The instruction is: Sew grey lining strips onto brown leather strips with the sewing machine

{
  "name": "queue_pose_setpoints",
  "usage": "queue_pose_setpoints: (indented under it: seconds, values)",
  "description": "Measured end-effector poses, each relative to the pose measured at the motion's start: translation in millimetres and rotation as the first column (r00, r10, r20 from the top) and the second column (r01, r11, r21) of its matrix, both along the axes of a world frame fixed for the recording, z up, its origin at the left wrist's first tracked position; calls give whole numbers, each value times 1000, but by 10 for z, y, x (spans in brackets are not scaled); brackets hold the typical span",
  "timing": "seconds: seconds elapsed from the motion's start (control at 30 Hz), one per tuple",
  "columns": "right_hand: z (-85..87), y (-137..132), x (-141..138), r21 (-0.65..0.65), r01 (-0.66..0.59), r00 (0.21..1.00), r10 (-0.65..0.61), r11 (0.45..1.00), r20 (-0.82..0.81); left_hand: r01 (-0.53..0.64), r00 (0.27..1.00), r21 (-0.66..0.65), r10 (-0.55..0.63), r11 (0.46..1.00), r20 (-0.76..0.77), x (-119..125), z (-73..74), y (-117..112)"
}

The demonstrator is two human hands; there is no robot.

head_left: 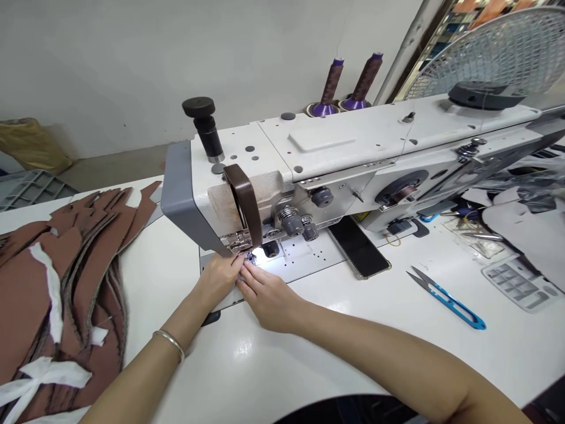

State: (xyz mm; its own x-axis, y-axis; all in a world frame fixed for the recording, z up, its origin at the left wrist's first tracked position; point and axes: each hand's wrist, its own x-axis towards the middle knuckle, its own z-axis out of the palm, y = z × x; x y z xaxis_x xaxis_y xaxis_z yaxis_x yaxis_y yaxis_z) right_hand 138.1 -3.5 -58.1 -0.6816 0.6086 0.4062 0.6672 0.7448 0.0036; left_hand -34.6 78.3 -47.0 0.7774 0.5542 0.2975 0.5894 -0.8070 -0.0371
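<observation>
My left hand [219,277] is at the needle area of a white sewing machine [247,147]. Its fingers are closed, with the tips tucked under the machine's head. Close against it, my right hand [273,299] has its fingers together, pointing toward the lit presser foot [250,257]. The fingertips of both hands nearly meet there. Whatever they hold is hidden by the fingers and too small to make out. Around them lies the metal bed plate [300,259] of the machine.
Stacked brown fabric pieces [83,259] with white strips lie at the left. On the right are a phone [359,247], blue thread snips [448,299] and pale cut pieces [525,229]. Two thread cones [331,85] and a fan [489,53] stand behind the machine.
</observation>
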Motion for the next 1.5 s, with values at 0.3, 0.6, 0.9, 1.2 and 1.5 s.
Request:
queue_pose_setpoints:
  seconds: [0.3,0.6,0.9,1.2,1.5]
  values:
    - [-27,5,12,53,-13,998,17,999,-64,-39,999,39,38,998,16,31,10,-27]
    - [-69,-40,75,-54,-53,995,48,997,-90,-109,990,34,105,994,91,48,-18,-95]
    - [-96,-40,91,6,-58,995,59,998,-82,-108,974,-279,157,954,161,-671,314,-1409]
    - [-139,-93,114,55,-11,1000,10,998,23,-649,743,-474,631,596,-224,-45,856,-1392]
    - [-60,-211,264,100,-77,994,84,992,-69,-528,668,-679,743,509,38,-593,1056,-1749]
